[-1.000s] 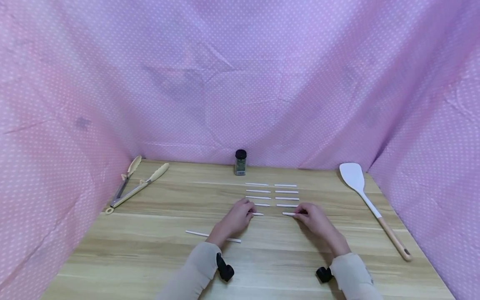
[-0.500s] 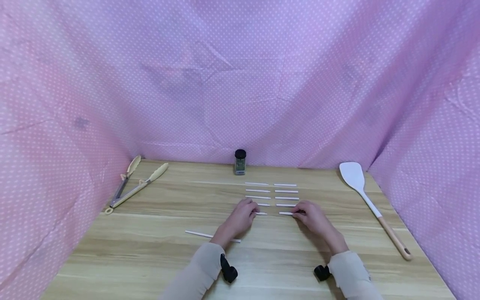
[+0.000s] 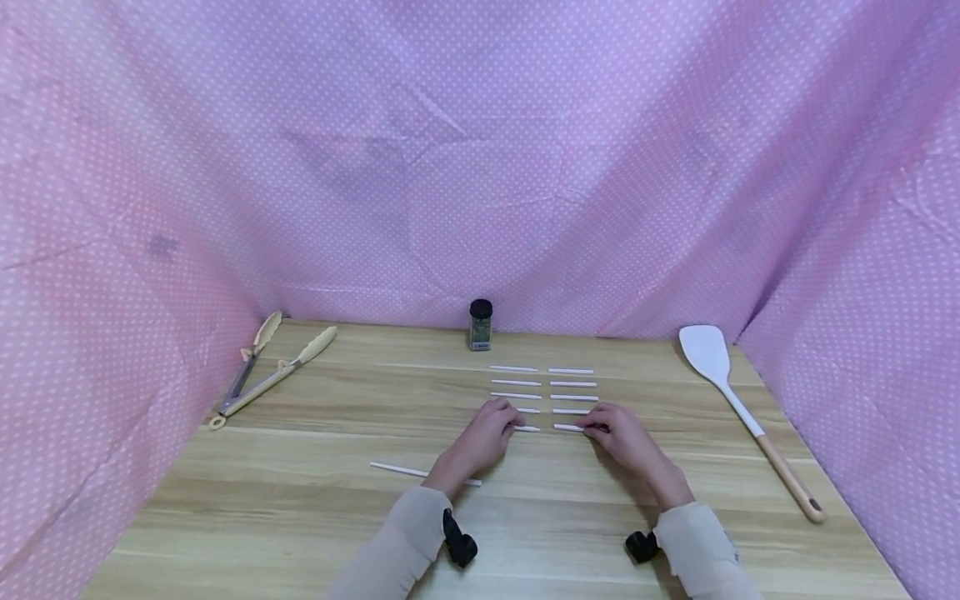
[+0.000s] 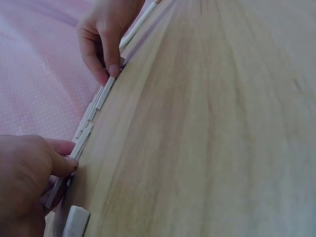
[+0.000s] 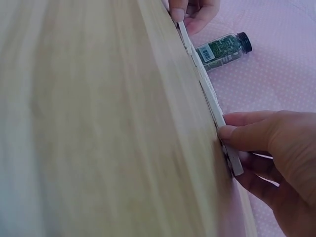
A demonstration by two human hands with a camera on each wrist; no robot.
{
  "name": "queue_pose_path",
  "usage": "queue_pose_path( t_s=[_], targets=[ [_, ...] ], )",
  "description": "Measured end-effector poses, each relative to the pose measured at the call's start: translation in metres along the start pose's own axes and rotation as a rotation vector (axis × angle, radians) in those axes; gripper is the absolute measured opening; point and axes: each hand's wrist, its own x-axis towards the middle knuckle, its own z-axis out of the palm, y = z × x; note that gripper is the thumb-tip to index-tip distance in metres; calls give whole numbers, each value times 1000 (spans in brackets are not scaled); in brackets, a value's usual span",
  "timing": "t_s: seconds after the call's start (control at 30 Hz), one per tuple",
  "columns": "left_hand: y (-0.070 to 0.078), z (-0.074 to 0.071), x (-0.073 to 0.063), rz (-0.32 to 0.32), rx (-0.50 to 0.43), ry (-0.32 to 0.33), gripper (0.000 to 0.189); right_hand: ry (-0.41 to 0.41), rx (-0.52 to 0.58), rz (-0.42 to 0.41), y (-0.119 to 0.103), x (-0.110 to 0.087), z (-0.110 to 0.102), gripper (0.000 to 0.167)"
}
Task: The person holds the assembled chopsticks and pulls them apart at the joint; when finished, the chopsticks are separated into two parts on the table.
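My left hand point(image 3: 482, 435) pinches a short, thin white stick point(image 3: 528, 429) between thumb and fingers, low over the table at the near end of the left column. Opposite it, my right hand point(image 3: 628, 435) pinches a matching white stick point(image 3: 567, 427) by its outer part. A small gap separates the two inner ends. In the left wrist view, the left hand's stick point(image 4: 85, 138) is slightly tilted, and its far end shows below the fingers. Several similar sticks point(image 3: 573, 384) lie beyond the hands in two columns. Fingers partly hide the nearest left ones.
A longer white stick point(image 3: 397, 468) lies under my left wrist. Tongs point(image 3: 277, 375) rest spread at the far left. A spice jar point(image 3: 481, 325) with a black lid stands at the back. The white spatula point(image 3: 705, 352) with wooden handle lies at right. Pink dotted cloth point(image 3: 480, 167) surrounds the wooden table.
Both hands have moved slightly inward, each with its stick, so the gap between the two inner ends has narrowed. The other things have stayed in place.
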Motion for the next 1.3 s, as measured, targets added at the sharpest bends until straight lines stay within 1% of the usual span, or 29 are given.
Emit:
queue_pose_path(
  t_s=[0.3, 0.63, 0.73, 0.93, 1.07, 1.17, 1.23, 1.3],
  targets=[
    [-2, 2, -2, 33, 5, 30, 16, 12, 19, 15, 0, -1, 0, 17],
    [-4, 6, -2, 71, 6, 68, 18, 4, 12, 26, 1, -2, 1, 18],
    [-4, 5, -2, 71, 7, 64, 18, 10, 23, 22, 1, -2, 1, 17],
    [-4, 4, -2, 48, 6, 35, 20, 11, 23, 10, 0, -1, 0, 19],
    [-4, 4, -2, 67, 13, 46, 19, 9, 19, 27, -2, -1, -1, 19],
    [-3, 1, -4, 88, 40, 66, 18, 9, 13, 43, -5, 0, -2, 18],
    [-3, -4, -6, 86, 54, 76, 18, 12, 24, 40, -10, 0, -3, 18],
    [-2, -13, -10, 63, 57, 73, 20, 23, 35, 28, -16, 2, -4, 18]
  ],
)
